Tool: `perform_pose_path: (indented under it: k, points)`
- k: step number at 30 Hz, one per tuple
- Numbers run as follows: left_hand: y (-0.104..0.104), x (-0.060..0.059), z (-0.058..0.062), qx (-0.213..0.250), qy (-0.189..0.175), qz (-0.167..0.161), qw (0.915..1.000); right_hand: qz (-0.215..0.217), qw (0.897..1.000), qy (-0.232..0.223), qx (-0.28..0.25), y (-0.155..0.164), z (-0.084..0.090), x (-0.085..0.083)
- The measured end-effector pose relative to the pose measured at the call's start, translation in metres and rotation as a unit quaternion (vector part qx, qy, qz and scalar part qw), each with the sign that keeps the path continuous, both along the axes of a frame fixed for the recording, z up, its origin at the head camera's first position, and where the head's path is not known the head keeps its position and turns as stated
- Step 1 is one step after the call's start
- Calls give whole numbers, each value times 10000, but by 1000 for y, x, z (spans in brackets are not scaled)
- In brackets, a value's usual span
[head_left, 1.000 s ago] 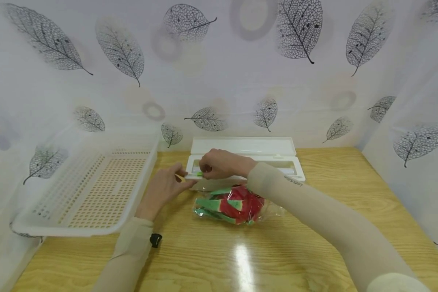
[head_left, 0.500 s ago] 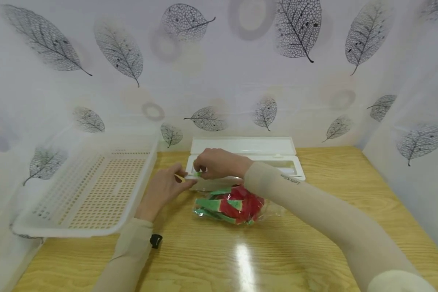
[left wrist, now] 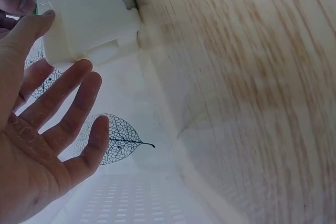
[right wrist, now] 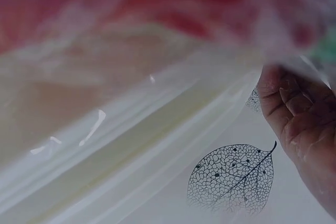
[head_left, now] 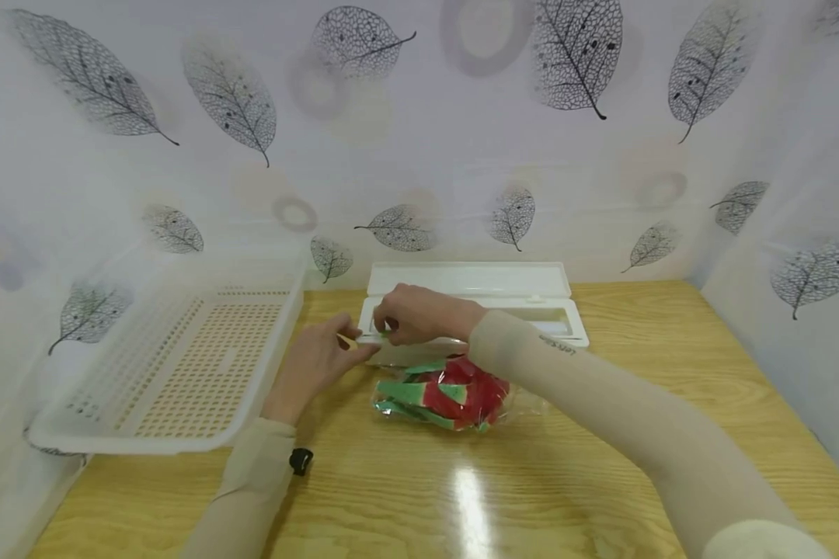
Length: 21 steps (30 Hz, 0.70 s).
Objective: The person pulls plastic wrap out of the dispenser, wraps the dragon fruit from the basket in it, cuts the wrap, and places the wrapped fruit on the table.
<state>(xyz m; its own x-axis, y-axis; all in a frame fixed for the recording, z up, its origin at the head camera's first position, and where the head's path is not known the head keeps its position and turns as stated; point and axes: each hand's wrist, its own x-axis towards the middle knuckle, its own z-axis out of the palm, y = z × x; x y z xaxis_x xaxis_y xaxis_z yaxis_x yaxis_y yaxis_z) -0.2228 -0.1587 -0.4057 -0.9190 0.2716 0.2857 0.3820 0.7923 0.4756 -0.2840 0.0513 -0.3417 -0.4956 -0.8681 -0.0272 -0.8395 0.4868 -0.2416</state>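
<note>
Main risk: film snagging. The right hand has curled fingers pinching what looks like a green slider at the left end of the white box's front rail. If the clear film isn't taut along that rail, a sideways run would likely bunch it or leave a ragged cut.

Second risk: box creep. The left hand only braces the left front corner, thumb on the front edge, a finger against the end, the other fingers spread loose. Hard sideways force could skid or twist the box on the smooth wooden table. Film is thin too; if the thumb lets go, it may curl back and cling to itself.

Third: the fruit sits just in front of the box, under the right forearm. A dropped sleeve could nudge it and pull the film skewed.

The thing itself: a red dragon fruit with long green scales, lying on its side on the table, glossy clear film round it, creases catching light, loose film trailing to the right. Wrist view on the right side is blurred by film up close, so can't confirm how tightly it's wrapped underneath.
</note>
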Motion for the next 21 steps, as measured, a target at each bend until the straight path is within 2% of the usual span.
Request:
perform_pose_path:
  k: [9,21]
  points:
    - [1,-2,0,38,47,-17,10000,-125,9999,-62,49,4,0,0]
    - [2,2,2,-117,-59,126,9998,-127,9999,-107,33,7,1,5]
